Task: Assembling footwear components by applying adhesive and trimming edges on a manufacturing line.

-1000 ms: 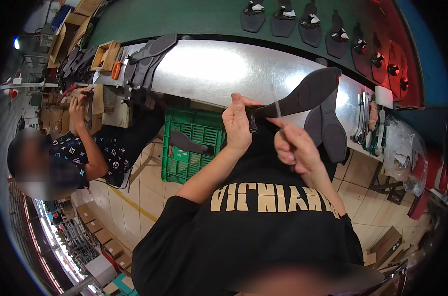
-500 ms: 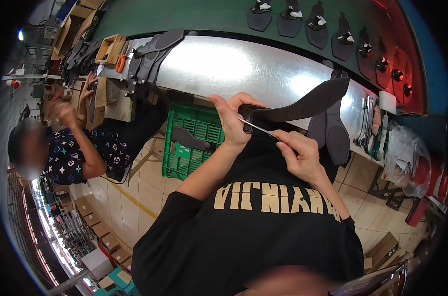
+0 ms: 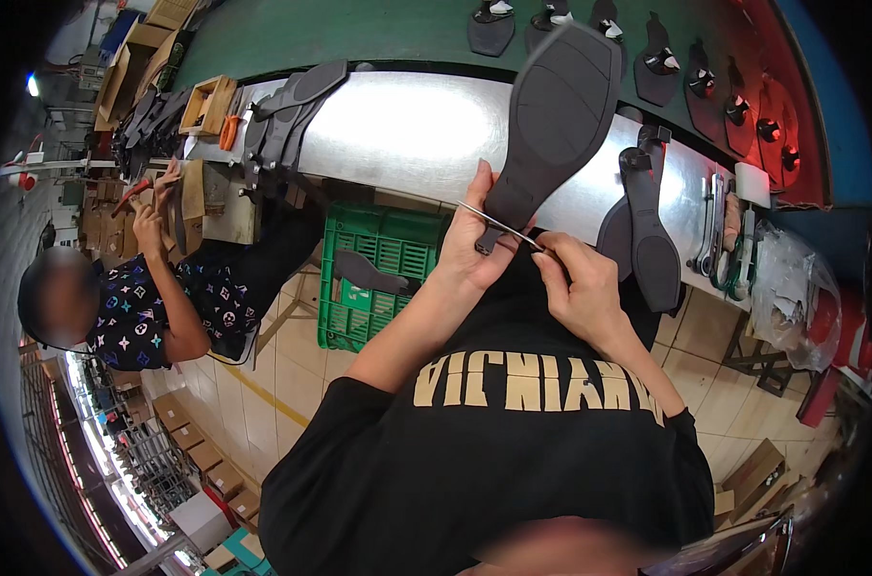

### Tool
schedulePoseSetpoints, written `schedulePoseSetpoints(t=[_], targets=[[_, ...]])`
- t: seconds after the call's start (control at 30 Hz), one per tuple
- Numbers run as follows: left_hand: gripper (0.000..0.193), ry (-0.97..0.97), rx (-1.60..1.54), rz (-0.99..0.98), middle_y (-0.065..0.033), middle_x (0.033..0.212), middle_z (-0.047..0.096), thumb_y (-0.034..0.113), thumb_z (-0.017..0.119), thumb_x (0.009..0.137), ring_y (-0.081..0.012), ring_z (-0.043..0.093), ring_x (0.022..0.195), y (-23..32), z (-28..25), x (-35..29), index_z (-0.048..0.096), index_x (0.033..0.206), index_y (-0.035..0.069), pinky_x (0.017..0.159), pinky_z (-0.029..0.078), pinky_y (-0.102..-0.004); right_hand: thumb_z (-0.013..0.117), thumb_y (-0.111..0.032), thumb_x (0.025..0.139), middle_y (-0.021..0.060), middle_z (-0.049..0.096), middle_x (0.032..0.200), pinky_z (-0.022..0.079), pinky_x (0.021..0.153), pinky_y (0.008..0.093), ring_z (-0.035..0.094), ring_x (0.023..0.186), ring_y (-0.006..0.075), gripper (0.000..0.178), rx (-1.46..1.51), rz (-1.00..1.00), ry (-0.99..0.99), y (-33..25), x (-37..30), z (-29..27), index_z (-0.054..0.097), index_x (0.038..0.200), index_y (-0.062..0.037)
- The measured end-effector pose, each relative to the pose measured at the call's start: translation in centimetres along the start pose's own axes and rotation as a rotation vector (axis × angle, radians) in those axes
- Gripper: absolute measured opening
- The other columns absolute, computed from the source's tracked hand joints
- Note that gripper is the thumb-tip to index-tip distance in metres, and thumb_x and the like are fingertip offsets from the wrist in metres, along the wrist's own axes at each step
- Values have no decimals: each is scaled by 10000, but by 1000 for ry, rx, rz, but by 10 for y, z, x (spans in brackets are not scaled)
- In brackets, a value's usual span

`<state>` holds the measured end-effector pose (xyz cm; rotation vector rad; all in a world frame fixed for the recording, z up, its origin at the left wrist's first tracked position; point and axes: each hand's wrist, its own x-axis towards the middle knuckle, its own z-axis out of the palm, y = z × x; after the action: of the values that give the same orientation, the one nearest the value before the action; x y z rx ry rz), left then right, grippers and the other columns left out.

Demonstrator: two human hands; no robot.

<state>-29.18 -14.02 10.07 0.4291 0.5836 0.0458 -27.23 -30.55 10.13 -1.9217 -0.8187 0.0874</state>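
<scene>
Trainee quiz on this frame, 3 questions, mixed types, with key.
1. Multiple choice: the right hand holds
A) a roll of tape
B) a thin metal tool
C) a cup
2. True or false: the green crate stands on top of the metal bench.
3. Fill in: the dark shoe sole with its broad end up is held in the ____ hand.

Key:
1. B
2. False; it sits lower, by the bench's near edge.
3. Left; the left hand grips its narrow end.

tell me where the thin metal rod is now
In the head view, the thin metal rod is just right of centre, in the right hand, crossing the narrow end of the dark shoe sole held in the left hand.
</scene>
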Motion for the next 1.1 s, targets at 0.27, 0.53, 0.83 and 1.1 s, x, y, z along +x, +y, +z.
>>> schedulePoseSetpoints(t=[0.27,0.53,0.83,1.1], targets=[[395,161,-162,-66,31,669,557,583,632,859,-144,566,613,-16,-12,18,619,905,190,691,520,-306,623,-83,903,154,637,774,487,567,383,634,647,337,102,47,128,5,0,-8,11,583,980,-29],[451,195,-97,-117,14,700,563,621,631,836,-173,565,608,-12,-13,29,606,877,172,625,515,-327,633,-90,886,133,623,769,492,561,407,627,659,342,107,15,51,-60,-4,-10,10,580,976,-62],[537,61,-13,12,4,877,650,657,571,865,-163,605,808,43,-24,49,640,931,128,755,520,-345,642,-71,874,95,637,792,499,570,329,641,649,244,135,34,89,-35,-6,2,-6,617,1007,-77],[378,215,655,616,-88,1087,673,128,699,832,-187,638,975,214,-78,48,633,1180,-5,887,513,-359,550,21,905,89,557,892,462,745,268,586,825,176,236,-172,216,421,61,10,-92,626,1128,22]])
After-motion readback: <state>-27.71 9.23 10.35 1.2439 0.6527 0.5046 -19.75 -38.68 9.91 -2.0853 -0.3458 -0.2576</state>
